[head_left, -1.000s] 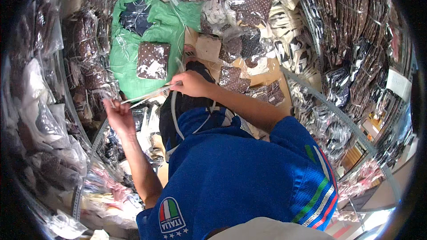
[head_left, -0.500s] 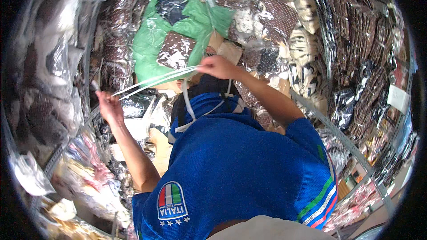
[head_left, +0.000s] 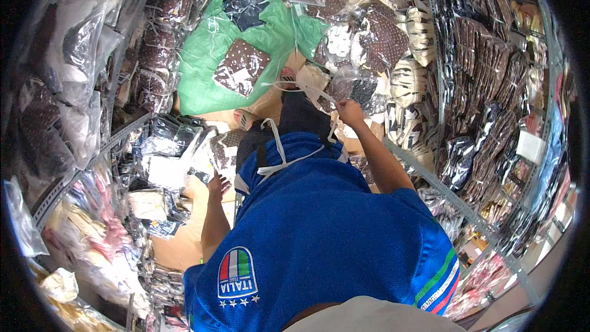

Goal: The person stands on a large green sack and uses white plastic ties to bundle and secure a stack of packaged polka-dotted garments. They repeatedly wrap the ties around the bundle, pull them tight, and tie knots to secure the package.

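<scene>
My right hand (head_left: 350, 112) is closed on one end of a white plastic strap (head_left: 316, 91), out in front of my right leg. From there the strap runs loosely leftward over the floor, toward a large green sack (head_left: 196, 80). My left hand (head_left: 218, 185) hangs beside my left hip, fingers apart and nothing in it. On the sack lies a brown dotted packet (head_left: 243, 64) in clear plastic, and dark plastic (head_left: 246, 7) is bunched at its upper part. White cords (head_left: 279, 150) hang at the waist of my blue shirt.
Metal shelves stand on both sides, with an angled post (head_left: 455, 200) at right and another (head_left: 92, 163) at left. Stacks of brown bagged packets (head_left: 485, 67) fill the right shelf. Cream-and-black bundles (head_left: 409, 83) and plastic-wrapped packets (head_left: 165, 137) lie around my feet.
The strap was stretched taut between both hands. My left hand has let go and dropped to my side; my right hand has moved right with the strap, which is now slack.
</scene>
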Tool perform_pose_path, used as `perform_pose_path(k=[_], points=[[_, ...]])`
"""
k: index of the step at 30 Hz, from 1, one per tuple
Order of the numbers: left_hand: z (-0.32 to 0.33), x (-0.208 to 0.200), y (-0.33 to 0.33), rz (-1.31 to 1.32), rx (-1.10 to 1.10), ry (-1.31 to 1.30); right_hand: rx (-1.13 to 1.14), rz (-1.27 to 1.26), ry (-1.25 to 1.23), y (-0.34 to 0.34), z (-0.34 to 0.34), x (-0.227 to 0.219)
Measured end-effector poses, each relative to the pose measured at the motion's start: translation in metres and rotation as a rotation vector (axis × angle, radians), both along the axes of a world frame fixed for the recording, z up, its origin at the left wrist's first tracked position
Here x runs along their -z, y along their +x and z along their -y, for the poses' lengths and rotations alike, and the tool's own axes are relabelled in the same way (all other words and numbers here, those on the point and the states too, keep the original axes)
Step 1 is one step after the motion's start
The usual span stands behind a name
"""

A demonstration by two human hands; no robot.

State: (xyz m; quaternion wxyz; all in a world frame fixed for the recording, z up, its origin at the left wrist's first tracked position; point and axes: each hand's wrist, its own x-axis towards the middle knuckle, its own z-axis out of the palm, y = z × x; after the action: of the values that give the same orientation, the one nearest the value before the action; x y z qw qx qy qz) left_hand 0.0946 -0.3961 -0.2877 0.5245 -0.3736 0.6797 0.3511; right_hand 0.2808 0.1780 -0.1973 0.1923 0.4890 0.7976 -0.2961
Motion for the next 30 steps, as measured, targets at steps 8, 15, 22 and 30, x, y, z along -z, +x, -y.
perform_pose_path(k=[8, 15, 22, 30], points=[[-0.130, -0.059, -0.037, -0.341, -0.123, 0.058, 0.150, 0.044, 0.474, -0.080, -0.221, 0.075], [-0.202, -0.083, -0.024, -0.354, -0.101, -0.033, -0.387, -0.432, 0.425, -0.168, -0.235, 0.086], [-0.115, 0.001, 0.146, -0.135, 0.005, -0.183, -0.035, -0.039, -0.160, -0.106, -0.154, 0.464], [-0.151, 0.006, 0.139, 0.278, -0.355, -0.513, 0.961, -0.488, -0.907, -0.204, -0.115, 0.662]])
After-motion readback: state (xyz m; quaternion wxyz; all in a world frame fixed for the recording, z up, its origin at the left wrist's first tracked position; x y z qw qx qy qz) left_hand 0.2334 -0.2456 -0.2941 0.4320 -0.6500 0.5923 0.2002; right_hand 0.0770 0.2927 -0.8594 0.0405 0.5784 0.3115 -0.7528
